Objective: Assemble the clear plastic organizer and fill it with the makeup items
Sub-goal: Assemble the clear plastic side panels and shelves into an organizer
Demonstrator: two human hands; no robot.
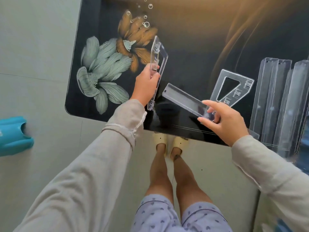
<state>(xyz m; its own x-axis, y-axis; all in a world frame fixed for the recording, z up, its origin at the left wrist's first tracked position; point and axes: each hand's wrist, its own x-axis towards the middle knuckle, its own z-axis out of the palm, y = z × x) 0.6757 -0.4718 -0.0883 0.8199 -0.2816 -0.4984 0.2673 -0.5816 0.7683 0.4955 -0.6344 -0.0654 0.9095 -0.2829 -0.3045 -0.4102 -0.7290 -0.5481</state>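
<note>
Now the left hand (146, 84) grips a clear frame piece (157, 64) upright above the dark table (192, 47), while the right hand (224, 121) pinches a flat clear strip (182, 99).

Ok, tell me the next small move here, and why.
Probably slide the clear strip in the right hand into the side frame that the left hand holds: both are gripped, the strip's end near the frame, not yet slotted in.

Just one wide-angle head cam, pointing steeply down. Close above the left hand (145, 84) and right hand (224, 121), worktop (192, 47) just beyond them.
</note>
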